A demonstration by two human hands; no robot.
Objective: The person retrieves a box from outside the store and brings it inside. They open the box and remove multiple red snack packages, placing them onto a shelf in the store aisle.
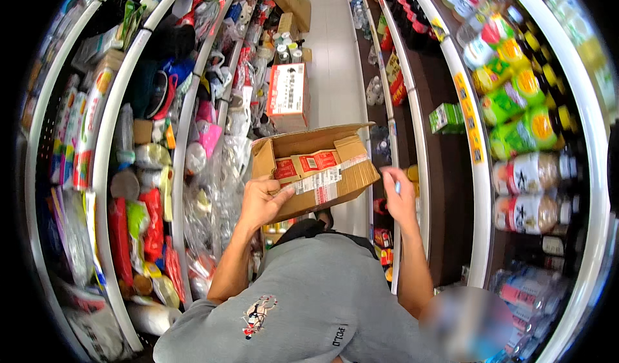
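Cardboard box [353,182] — tan, corrugated, its long flap raised, banded with shiny tape [354,162] — sits at twelve o'clock from the torso; left hand [263,202] pinches its eight-o'clock corner, right hand [400,195] curls round a small pale-blue object [398,187] just beside three o'clock.

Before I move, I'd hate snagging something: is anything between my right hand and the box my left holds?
Nothing visible: your right hand is close beside the right end of the cardboard box; whether they touch is unclear.
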